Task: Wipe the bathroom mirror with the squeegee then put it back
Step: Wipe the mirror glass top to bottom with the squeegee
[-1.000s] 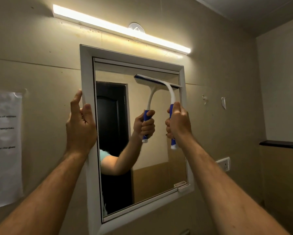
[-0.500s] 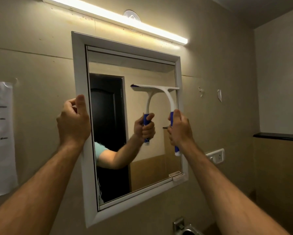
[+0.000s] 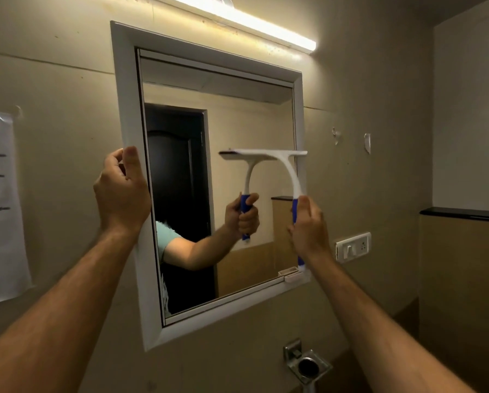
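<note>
right hand [image 3: 308,228] wrapped round blue rubbery grip of white plastic squeegee [image 3: 290,171], blade up above knuckles, flat on glass by right edge of white-framed wall mirror [image 3: 124,109]. left hand [image 3: 121,191] off to other side, fingers curled on frame's left edge, steadying it. squeegee looks light and stiff, only blade strip soft; blue grip is best hold, white neck probably slick when wet. glass fragile-ish, so even pressure imo. metal holder [image 3: 308,367] on wall below right hand.
</note>
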Available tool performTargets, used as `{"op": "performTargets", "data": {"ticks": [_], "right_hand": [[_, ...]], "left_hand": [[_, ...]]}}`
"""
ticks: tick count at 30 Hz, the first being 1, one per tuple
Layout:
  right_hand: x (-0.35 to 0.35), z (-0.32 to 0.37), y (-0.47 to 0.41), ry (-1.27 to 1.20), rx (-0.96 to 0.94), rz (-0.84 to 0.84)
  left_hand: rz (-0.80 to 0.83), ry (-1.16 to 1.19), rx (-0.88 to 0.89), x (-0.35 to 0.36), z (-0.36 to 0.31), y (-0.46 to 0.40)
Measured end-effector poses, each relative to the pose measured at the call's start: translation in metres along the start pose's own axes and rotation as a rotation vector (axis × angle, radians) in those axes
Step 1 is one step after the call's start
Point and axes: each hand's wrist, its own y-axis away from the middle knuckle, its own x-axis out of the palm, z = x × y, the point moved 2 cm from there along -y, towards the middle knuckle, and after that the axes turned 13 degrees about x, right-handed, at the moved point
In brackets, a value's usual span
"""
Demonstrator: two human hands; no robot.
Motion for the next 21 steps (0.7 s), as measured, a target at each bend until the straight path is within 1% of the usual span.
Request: {"op": "performTargets", "data": {"ticks": [3,9,16,18,21], "right_hand": [[0.001,-0.005,-0.005,-0.001,0.033,0.028],[-0.004,-0.061,0.019,0.059,0.013,0.037],[-0.001,-0.027,0.003,0.053,-0.012,0.023],[0.001,-0.034,0.003,0.051,0.022,0.034],[0.0,-0.068,0.019,0.076,0.037,0.045]], "left_hand": [[-0.01,0.0,0.01,0.0,0.003,0.0],[-0.011,0.002,0.005,0.001,0.004,0.001],[-0.006,0.011,0.01,-0.001,0.003,0.002],[0.005,0.005,0.015,-0.002,0.002,0.002],[0.005,0.002,0.019,-0.003,-0.002,0.003]]}}
